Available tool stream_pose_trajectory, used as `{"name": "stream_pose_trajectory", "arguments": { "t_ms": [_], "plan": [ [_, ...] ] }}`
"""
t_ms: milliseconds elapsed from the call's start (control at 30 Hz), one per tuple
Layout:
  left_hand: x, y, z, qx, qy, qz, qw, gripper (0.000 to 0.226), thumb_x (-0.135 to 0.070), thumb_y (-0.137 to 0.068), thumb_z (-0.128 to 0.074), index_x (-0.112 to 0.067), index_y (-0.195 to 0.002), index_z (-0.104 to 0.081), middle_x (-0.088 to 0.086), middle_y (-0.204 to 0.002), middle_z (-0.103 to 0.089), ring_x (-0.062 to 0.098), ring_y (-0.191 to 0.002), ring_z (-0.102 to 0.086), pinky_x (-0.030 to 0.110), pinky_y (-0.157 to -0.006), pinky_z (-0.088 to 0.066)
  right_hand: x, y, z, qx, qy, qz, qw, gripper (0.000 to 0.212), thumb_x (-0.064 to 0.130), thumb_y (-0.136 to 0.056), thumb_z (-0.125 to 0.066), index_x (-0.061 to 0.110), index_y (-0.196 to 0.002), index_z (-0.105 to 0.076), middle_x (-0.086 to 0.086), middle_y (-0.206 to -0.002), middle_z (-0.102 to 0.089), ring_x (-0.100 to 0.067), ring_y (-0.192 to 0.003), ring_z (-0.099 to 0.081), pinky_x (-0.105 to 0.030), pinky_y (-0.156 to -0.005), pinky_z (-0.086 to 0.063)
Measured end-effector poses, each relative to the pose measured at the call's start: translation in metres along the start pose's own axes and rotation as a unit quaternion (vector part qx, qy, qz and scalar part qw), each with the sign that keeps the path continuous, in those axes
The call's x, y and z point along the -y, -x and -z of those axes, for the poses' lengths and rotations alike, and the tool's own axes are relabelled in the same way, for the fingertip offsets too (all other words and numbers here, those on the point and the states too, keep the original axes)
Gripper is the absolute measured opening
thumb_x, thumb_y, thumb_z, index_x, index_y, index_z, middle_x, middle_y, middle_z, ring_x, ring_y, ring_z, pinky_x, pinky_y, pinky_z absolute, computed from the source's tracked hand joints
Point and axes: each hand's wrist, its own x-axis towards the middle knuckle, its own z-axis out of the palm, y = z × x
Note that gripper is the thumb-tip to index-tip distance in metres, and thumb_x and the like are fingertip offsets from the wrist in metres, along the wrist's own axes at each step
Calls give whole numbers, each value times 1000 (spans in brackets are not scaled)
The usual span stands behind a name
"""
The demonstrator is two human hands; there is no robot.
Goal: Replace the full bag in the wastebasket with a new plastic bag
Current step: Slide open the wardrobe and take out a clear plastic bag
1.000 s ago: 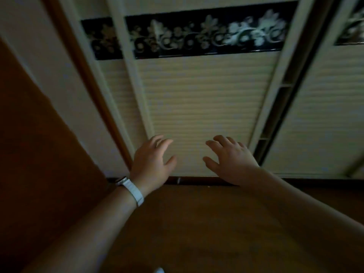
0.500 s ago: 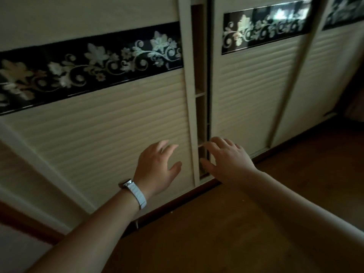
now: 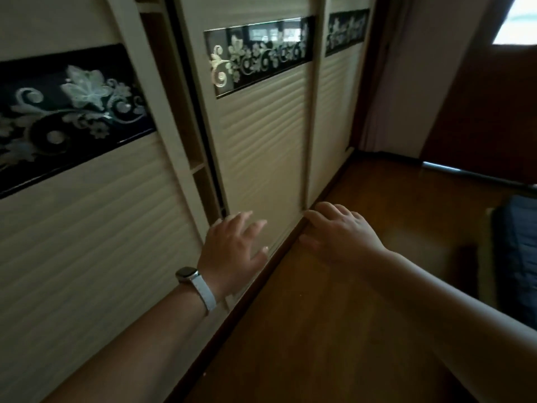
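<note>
scene: dim room, sliding wardrobe doors (image 3: 261,146) on the left, wooden floor (image 3: 319,330) on the right
left hand (image 3: 232,251): fingers spread and relaxed, holds nothing, held out in front of the lower door panel; white wristband (image 3: 200,286) on the wrist
right hand (image 3: 340,231): fingers spread, holds nothing, over the floor's edge where it meets the wardrobe's bottom rail
hands to each other: side by side, apart, palms down
wastebasket: not in view
full bag, new bag: not in view
key relation: direction from either hand to the wastebasket can't be told, so neither hand reads as nearer
other: door gap (image 3: 200,158) shows shelves inside; dark blue padded thing (image 3: 517,257) at the right edge, unclear what
step (judged): locating the wastebasket, bag swap not started
next (judged): get the wastebasket in sight before any reach
</note>
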Motion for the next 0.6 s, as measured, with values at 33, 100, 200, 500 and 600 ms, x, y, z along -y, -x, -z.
{"name": "stream_pose_trajectory", "arguments": {
  "t_ms": [33, 100, 200, 500, 600],
  "plan": [
    [-2, -12, -4, -1, 4, -12, 1000, 54, -48, -86, -47, -23, -134, -52, 11, -140, -50, 29, -129, -43, 51, -105, -35, -10, -1, 4, 1, 2, -13, 1000, 66, 68, -86, -26, 35, -143, -34, 0, -150, -38, -24, -138, -35, -46, -108, -33],
    [-9, -38, -13, -6, 17, -30, 999, 52, -45, -85, -51, -22, -133, -53, 11, -138, -51, 31, -125, -46, 52, -103, -36, -30, -4, 10, -5, 9, -32, 999, 67, 67, -86, -25, 34, -142, -36, 0, -149, -39, -24, -138, -36, -45, -108, -32],
    [-21, -77, -30, -11, 29, -58, 998, 52, -44, -83, -55, -21, -130, -54, 11, -135, -54, 32, -120, -50, 53, -98, -40, -64, -9, 9, -15, 22, -50, 998, 63, 66, -89, -28, 34, -142, -38, 1, -149, -39, -24, -138, -35, -45, -107, -33],
    [-69, -201, -88, 13, 28, -66, 997, 52, -46, -82, -54, -23, -129, -56, 10, -136, -53, 32, -122, -49, 51, -97, -39, -175, -69, -14, -36, -7, -87, 996, 62, 68, -88, -23, 33, -135, -42, -1, -143, -46, -26, -134, -42, -46, -104, -37],
    [-93, -252, -102, 15, 32, -55, 998, 53, -46, -81, -54, -23, -129, -56, 10, -136, -54, 32, -121, -49, 50, -95, -40, -224, -91, -13, -32, -25, -88, 995, 66, 69, -87, -20, 32, -137, -42, -2, -146, -44, -27, -135, -40, -46, -106, -35]
  ]
}}
